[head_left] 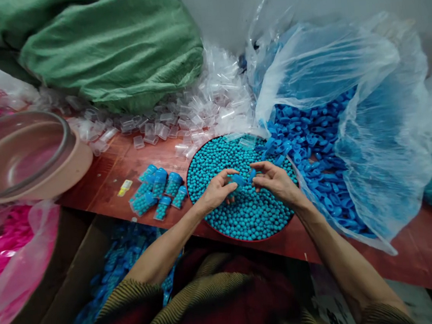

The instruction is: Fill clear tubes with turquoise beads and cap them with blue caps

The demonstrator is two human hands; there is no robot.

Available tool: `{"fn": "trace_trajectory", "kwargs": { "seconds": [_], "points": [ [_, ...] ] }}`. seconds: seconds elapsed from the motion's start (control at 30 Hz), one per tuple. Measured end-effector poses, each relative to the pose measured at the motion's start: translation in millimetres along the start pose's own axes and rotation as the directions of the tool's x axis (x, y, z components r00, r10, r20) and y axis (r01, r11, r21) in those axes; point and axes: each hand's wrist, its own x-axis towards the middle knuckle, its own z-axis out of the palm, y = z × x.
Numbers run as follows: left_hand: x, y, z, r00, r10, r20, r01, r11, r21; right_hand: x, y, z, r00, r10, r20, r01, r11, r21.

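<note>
Over a round red-rimmed tub of turquoise beads [244, 215], my two hands face each other, slightly apart. My left hand [215, 190] is closed, its thumb and fingers pinching a small bluish see-through container [237, 180], somewhat blurred. Between thumb and forefinger, my right hand [275, 181] grips a small blue plastic cap [253, 174]. Left of the tub, several bead-filled containers with blue caps [160, 182] lie on the reddish table. Loose blue caps [313, 137] spill from a plastic bag to the right.
Clear empty containers [196, 113] are heaped along the back, below a green cloth sack [113, 49]. Basins [82, 164] stand at the left, near bagged pink pieces [9, 233]. A translucent bag [384, 166] covers the right side. More blue filled containers [114, 263] lie below the table edge.
</note>
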Motion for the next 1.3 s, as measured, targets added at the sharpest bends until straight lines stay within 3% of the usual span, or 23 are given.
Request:
{"fn": "trace_trajectory", "kwargs": {
  "seconds": [0.1, 0.37, 0.5, 0.57, 0.67, 0.8, 0.9, 1.0, 1.17, 1.3],
  "points": [
    [-2.5, -2.1, 0.5, 1.000, 0.009, -0.003, -0.009, 1.000, 0.027, 4.9, -3.7, -2.1, 0.999, 0.039, -0.011, -0.039, 0.999, 0.015],
    [-1.2, -2.8, 15.0, 0.995, 0.022, -0.098, -0.033, 0.993, -0.113, -6.9, 1.3, 23.6, 0.987, -0.160, 0.016, 0.155, 0.924, -0.349],
    [-4.0, -1.0, 18.8, 0.985, 0.098, -0.143, -0.118, 0.983, -0.139, -17.3, 10.2, 38.3, 0.955, -0.291, 0.053, 0.262, 0.752, -0.605],
    [-7.1, 0.2, 18.0, 0.990, 0.079, -0.117, -0.095, 0.986, -0.137, -20.9, 10.4, 40.3, 0.944, -0.306, 0.124, 0.306, 0.669, -0.677],
    [-10.5, 2.1, 17.2, 0.998, 0.011, -0.068, -0.022, 0.986, -0.166, -24.1, 7.4, 41.0, 0.943, -0.268, 0.196, 0.321, 0.590, -0.741],
    [-11.3, 6.8, 23.8, 0.992, 0.006, -0.125, -0.035, 0.973, -0.228, -25.3, 6.5, 46.1, 0.927, -0.357, 0.111, 0.302, 0.538, -0.787],
    [-11.7, 12.5, 32.2, 0.981, 0.011, -0.191, -0.056, 0.970, -0.236, -24.3, 10.9, 49.2, 0.877, -0.476, 0.066, 0.351, 0.542, -0.764],
    [-11.9, 15.8, 38.4, 0.971, -0.003, -0.240, -0.053, 0.972, -0.227, -22.1, 18.4, 48.8, 0.858, -0.512, 0.047, 0.383, 0.576, -0.722],
    [-6.5, 6.3, 40.3, 0.946, 0.023, -0.325, -0.051, 0.995, -0.080, -20.8, 29.4, 50.7, 0.866, -0.498, 0.043, 0.376, 0.594, -0.711],
    [-2.6, 0.7, 28.9, 0.942, 0.178, -0.286, -0.115, 0.968, 0.222, -20.9, 19.1, 52.1, 0.922, -0.376, 0.093, 0.293, 0.519, -0.803]
  ]
}}
